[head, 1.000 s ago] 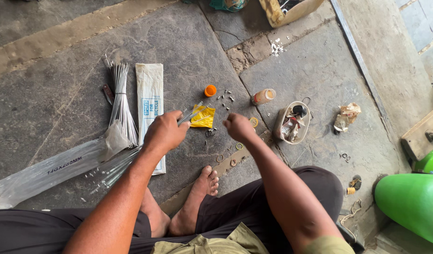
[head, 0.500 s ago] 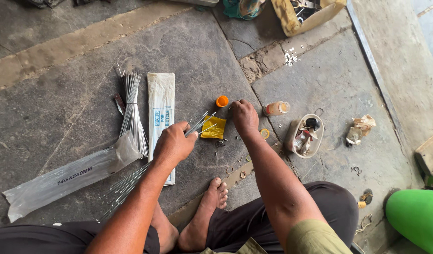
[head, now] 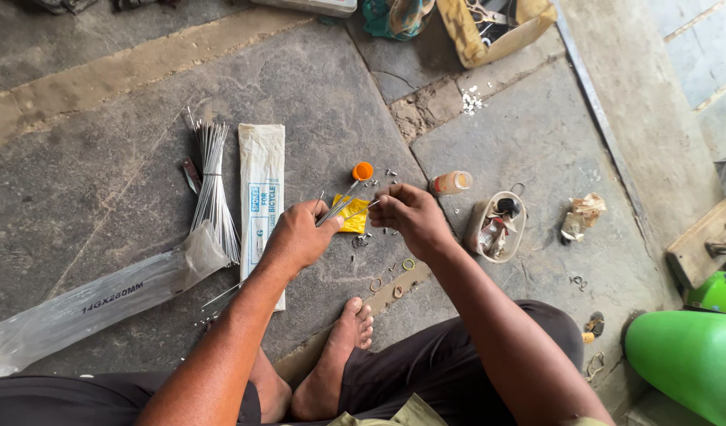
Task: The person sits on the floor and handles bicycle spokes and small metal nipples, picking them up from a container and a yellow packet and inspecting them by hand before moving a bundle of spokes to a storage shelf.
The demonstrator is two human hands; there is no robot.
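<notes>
Spokes (head: 337, 208): a few thin, straight, silver wires, held low over the stone floor (head: 102, 189) and slanting up to the right above a yellow packet (head: 355, 216). Left hand (head: 298, 235): fingers curled shut round the spokes' lower part. Right hand (head: 410, 214): fingertips pinched together at a spoke's upper tip; whether a small part sits between them cannot be told.

Around:
- Orange cap (head: 363, 170), just beyond the spoke tips.
- Small silver nipples (head: 391, 173) scattered on the floor by the packet.
- Brass rings (head: 408, 264), below the right hand.
- Spoke bundle (head: 211, 185), tied, lying to the left.
- White paper wrapper (head: 261, 189), beside the bundle.
- Clear plastic sleeve (head: 95, 304), lower left, partly covering more spokes.
- Small bottle (head: 451, 182), on its side, right of the hand.
- Oval tin (head: 495, 227) of oddments, beside the bottle.
- Bare foot (head: 335, 355), below the hands.
- Green object (head: 690, 359), lower right corner.
</notes>
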